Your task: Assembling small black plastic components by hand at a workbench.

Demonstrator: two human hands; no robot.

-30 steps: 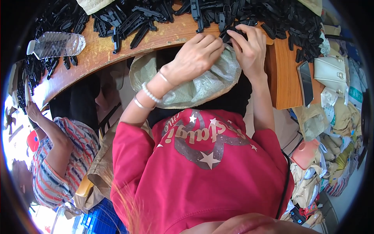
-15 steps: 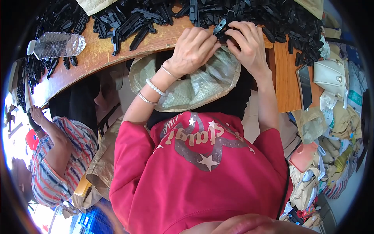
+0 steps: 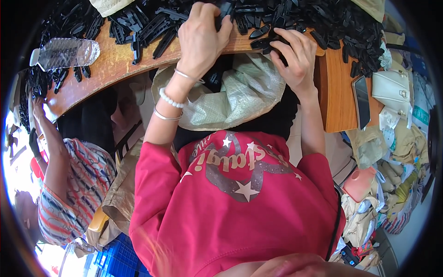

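Black plastic parts [image 3: 152, 27] lie in heaps along the far side of the wooden table [image 3: 124, 62]. My left hand [image 3: 200, 39], with bracelets on its wrist, reaches into the heap; its thumb and fingers close round a black plastic part [image 3: 224, 10], partly hidden by the hand. At the table's near edge, the bent fingers of my right hand [image 3: 297, 57] are on another black plastic part [image 3: 260, 44]. A loose dark oval piece [image 3: 260, 32] lies just beyond it. Between my arms, below the table edge, hangs an open woven sack [image 3: 240, 104] with dark pieces inside.
A clear plastic bottle [image 3: 69, 53] lies on the left of the table. To the right are a phone [image 3: 361, 102] and a white handbag [image 3: 391, 90]. Another person [image 3: 78, 184] sits at left. Piled bags and a pink container [image 3: 359, 184] stand at lower right.
My left hand has parted from my right and moved left and away, into the heap. My right hand has stayed near the table edge, dropping slightly. The other person's arm has shifted.
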